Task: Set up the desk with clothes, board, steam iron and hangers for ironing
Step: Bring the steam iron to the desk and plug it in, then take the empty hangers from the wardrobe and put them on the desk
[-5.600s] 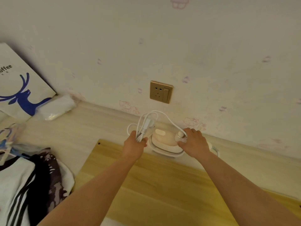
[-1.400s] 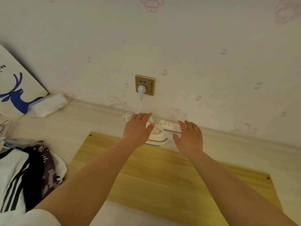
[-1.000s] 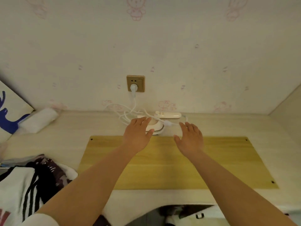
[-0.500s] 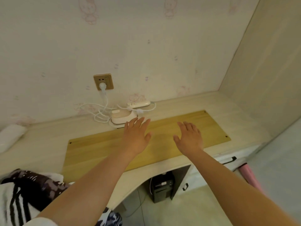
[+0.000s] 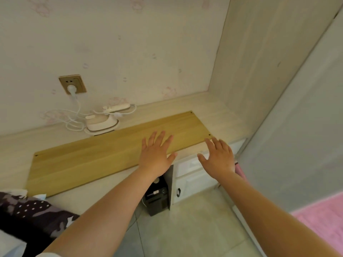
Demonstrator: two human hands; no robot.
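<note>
Steam iron [image 5: 101, 123] plugged in behind board [image 5: 111, 151], no writing legible

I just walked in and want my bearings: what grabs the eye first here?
Two bare forearms reach forward, the left hand and right hand spread open and holding nothing, over the near edge of a yellow wooden board lying on the pale desk. Behind the board sits a small white steam iron, its cord plugged into the gold wall socket.
</note>
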